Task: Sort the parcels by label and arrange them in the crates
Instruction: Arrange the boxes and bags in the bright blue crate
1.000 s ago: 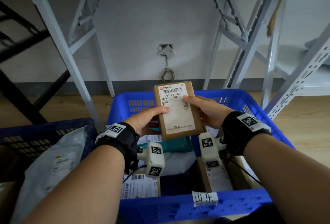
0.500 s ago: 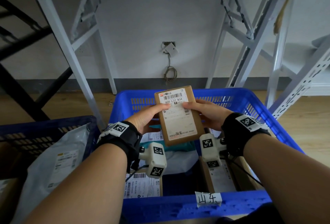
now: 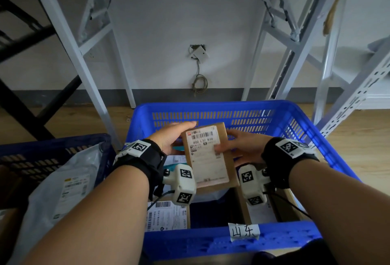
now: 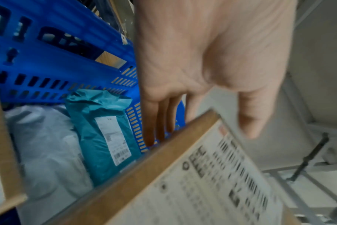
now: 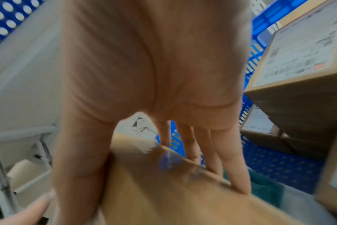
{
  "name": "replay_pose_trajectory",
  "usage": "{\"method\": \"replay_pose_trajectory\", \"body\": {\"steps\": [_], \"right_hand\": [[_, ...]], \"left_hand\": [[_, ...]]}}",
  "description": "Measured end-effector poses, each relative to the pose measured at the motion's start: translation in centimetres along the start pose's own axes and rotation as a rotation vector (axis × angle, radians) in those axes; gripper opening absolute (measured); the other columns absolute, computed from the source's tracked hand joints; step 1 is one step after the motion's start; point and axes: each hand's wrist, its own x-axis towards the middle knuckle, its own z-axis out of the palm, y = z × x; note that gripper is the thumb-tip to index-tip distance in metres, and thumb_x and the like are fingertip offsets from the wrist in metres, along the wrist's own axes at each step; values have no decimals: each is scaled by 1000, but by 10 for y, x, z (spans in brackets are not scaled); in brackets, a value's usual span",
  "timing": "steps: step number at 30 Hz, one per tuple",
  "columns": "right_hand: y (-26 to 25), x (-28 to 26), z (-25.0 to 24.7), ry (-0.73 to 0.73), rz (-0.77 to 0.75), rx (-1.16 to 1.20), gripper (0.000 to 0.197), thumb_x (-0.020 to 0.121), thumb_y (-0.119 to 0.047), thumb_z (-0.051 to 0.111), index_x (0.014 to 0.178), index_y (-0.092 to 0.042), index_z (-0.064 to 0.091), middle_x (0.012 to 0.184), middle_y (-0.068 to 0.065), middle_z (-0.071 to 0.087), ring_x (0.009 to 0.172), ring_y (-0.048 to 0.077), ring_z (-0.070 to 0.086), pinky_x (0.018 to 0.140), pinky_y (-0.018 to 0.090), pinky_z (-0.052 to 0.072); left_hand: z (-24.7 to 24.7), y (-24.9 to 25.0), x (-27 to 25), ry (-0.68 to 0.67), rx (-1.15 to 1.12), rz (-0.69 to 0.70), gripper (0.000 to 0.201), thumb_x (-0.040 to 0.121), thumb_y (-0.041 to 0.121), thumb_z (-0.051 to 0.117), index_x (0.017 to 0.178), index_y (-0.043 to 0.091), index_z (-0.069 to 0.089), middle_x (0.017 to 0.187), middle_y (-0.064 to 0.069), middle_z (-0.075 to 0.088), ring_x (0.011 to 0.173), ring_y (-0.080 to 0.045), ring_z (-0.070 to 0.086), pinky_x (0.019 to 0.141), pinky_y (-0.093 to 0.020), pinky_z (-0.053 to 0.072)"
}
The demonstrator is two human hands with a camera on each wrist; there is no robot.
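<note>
Over the blue crate (image 3: pixel 242 108) you hold the brown box (image 3: pixel 209 157) label-up, left hand (image 3: pixel 171 138) and right hand (image 3: pixel 242 146) pinching its sides, probably loosely since both wrist views blur, so it could slip onto the teal bag (image 4: pixel 102 130).

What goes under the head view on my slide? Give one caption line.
Both hands, left hand and right hand, hold a labelled cardboard parcel above the blue crate.

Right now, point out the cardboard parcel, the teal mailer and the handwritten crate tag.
cardboard parcel (image 3: pixel 207 155): head view, on its white shipping label.
teal mailer (image 4: pixel 90 121): left wrist view, on its bare plastic.
handwritten crate tag (image 3: pixel 244 232): head view, on its middle.
</note>
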Motion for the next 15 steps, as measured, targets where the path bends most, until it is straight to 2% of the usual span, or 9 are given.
{"method": "replay_pose_trajectory", "body": {"steps": [2, 4, 7, 9, 11, 12, 13, 14, 15], "right_hand": [[10, 2, 0, -41, 64, -36, 87, 58, -14, 91, 132, -33, 48, 120, 6, 68, 107, 30, 66, 91, 54, 52], [18, 8, 0, -34, 117, -97, 98, 50, -12, 92, 133, -35, 45, 123, 6, 65, 109, 30, 65, 89, 54, 53], [28, 19, 0, -15, 175, -224, 111, 39, -11, 92, 135, -35, 42, 132, 5, 58, 115, 30, 59, 89, 55, 53], [33, 28, 3, -50, 210, -286, 105, 36, -11, 92, 130, -31, 48, 130, 6, 57, 114, 32, 59, 89, 54, 53], [38, 37, 9, -101, 245, -334, 89, 36, -11, 90, 115, -34, 56, 125, 6, 60, 113, 32, 59, 90, 52, 53], [39, 43, 11, -117, 250, -372, 82, 36, -12, 90, 107, -39, 59, 124, 5, 60, 115, 31, 58, 91, 51, 53], [41, 51, 14, -134, 251, -422, 78, 36, -13, 89, 102, -43, 60, 126, 4, 59, 117, 30, 57, 92, 51, 53], [40, 58, 17, -152, 259, -461, 78, 35, -14, 88, 101, -46, 60, 129, 5, 58, 119, 31, 55, 93, 51, 52], [38, 63, 22, -178, 271, -507, 82, 36, -16, 87, 106, -45, 59, 132, 7, 56, 120, 33, 54, 95, 50, 51]], "left_hand": [[-1, -8, 0, -58, 90, -102, 18, 93, 28, 60, 101, 12, 59, 89, -8, 64, 86, -24, 63, 74, -37, 55], [-1, -15, 1, -104, 225, -170, 23, 93, 22, 62, 111, 9, 61, 96, -9, 64, 89, -24, 65, 76, -35, 56], [1, -22, 9, -146, 474, -272, 30, 84, 16, 71, 110, 3, 64, 105, -11, 67, 95, -23, 68, 79, -36, 58], [-1, -30, 16, -185, 658, -329, 38, 77, 10, 69, 115, 5, 66, 108, -13, 68, 97, -21, 70, 81, -37, 58], [-3, -38, 17, -180, 773, -354, 36, 86, 2, 58, 120, 9, 65, 95, -9, 68, 74, -14, 71, 57, -27, 56], [-6, -44, 20, -153, 798, -373, 35, 90, 0, 54, 122, 9, 63, 91, -8, 66, 69, -14, 68, 51, -25, 52], [-9, -49, 22, -132, 811, -379, 34, 92, 0, 52, 124, 10, 62, 90, -8, 65, 71, -16, 66, 52, -27, 51], [-11, -55, 25, -125, 814, -387, 34, 93, 0, 51, 124, 11, 61, 93, -8, 65, 78, -19, 65, 59, -32, 53], [-13, -63, 30, -119, 812, -379, 36, 93, -1, 50, 126, 10, 60, 99, -9, 66, 86, -22, 66, 68, -37, 55]]}}
